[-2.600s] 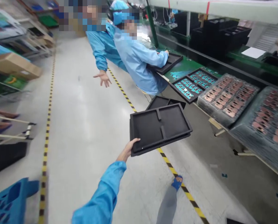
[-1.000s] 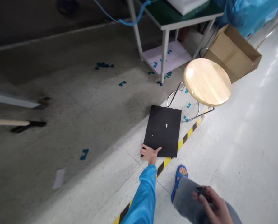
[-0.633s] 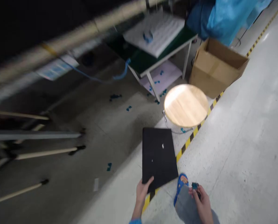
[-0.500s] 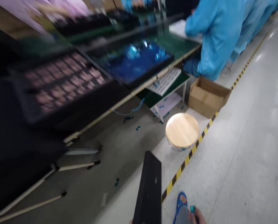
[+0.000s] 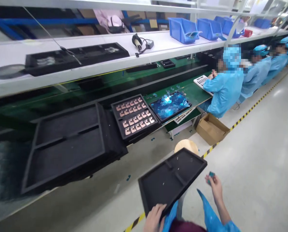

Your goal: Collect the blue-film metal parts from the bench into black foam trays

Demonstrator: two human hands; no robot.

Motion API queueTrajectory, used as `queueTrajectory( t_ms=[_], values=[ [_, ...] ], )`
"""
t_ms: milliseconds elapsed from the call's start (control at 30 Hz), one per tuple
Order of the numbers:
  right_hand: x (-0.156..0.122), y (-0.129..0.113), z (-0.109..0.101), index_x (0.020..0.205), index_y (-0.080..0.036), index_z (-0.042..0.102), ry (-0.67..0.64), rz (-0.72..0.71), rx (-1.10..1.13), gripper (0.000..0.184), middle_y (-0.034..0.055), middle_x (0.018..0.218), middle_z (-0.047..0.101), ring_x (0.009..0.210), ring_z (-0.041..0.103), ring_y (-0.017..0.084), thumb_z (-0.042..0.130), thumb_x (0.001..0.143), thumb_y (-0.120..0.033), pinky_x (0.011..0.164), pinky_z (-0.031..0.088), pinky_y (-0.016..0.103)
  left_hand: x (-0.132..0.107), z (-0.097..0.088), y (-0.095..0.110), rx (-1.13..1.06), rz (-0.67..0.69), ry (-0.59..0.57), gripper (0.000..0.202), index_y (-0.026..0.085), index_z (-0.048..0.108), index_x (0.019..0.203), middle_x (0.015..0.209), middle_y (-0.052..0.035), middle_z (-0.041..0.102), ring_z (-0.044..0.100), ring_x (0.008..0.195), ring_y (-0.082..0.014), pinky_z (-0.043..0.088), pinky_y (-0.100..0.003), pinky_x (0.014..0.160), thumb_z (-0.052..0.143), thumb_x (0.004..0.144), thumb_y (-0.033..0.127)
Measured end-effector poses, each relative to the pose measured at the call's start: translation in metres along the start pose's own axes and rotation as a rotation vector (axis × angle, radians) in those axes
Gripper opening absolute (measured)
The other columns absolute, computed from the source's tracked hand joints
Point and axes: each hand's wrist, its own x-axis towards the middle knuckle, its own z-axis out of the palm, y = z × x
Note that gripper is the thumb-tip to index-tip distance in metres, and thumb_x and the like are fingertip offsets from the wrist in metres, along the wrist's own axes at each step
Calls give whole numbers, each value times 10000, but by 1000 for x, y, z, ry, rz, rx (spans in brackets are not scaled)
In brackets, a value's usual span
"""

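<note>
Open floor (image 5: 260, 154) was left clear to the right of the yellow-black line (image 5: 250, 111). Passage straight ahead was blocked by the held black tray (image 5: 171, 180) — with a round stool (image 5: 186, 145) just beyond it. The bench edge was occupied by a large empty tray (image 5: 66, 145) and a parts tray (image 5: 134, 116); farther along, a cardboard box (image 5: 211, 129) and a seated person (image 5: 225, 91) stood in the way.

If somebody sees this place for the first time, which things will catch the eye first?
First, the empty black tray low in the middle, held at its near corner by the left hand, while the right hand pinches a small teal part. Left of it, a large black tray stack juts from the bench. Further right lie a tray of copper-coloured parts and a shiny blue tray.
</note>
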Motion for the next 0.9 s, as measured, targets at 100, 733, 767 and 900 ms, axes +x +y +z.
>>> queueTrajectory(
  t_ms=[100, 733, 767, 900],
  values=[
    [71, -71, -7, 888, -344, 723, 153, -86, 83, 491, 97, 911, 846, 955, 844, 441, 855, 602, -720, 983, 700, 648, 64, 25, 44, 82, 118, -36, 664, 525, 869, 1151, 1138, -15, 867, 823, 1045, -304, 708, -439, 931, 636, 684, 114],
    [476, -340, 129, 927, -220, 640, -547, -145, 31, 464, 158, 1234, 828, 1081, 824, 284, 885, 771, -581, 774, 698, 336, 542, 147, 341, 346, 80, 360, 528, 217, 730, 1487, 1203, -158, 761, 665, 1055, -310, 577, -472, 977, 454, 1042, 147],
    [502, -352, 139, 938, -217, 645, -570, -161, 11, 462, 150, 1217, 828, 1058, 826, 267, 882, 776, -578, 774, 691, 318, 563, 153, 350, 363, 51, 354, 520, 211, 731, 1480, 1200, -158, 762, 663, 1050, -309, 576, -468, 967, 453, 1045, 145],
    [588, -380, 163, 996, -200, 682, -630, -159, -79, 531, 131, 1201, 812, 961, 815, 224, 888, 742, -619, 763, 695, 317, 621, 174, 372, 438, -39, 270, 521, 184, 726, 1477, 1203, -162, 768, 662, 1042, -314, 571, -462, 924, 452, 1039, 111]
  ],
)
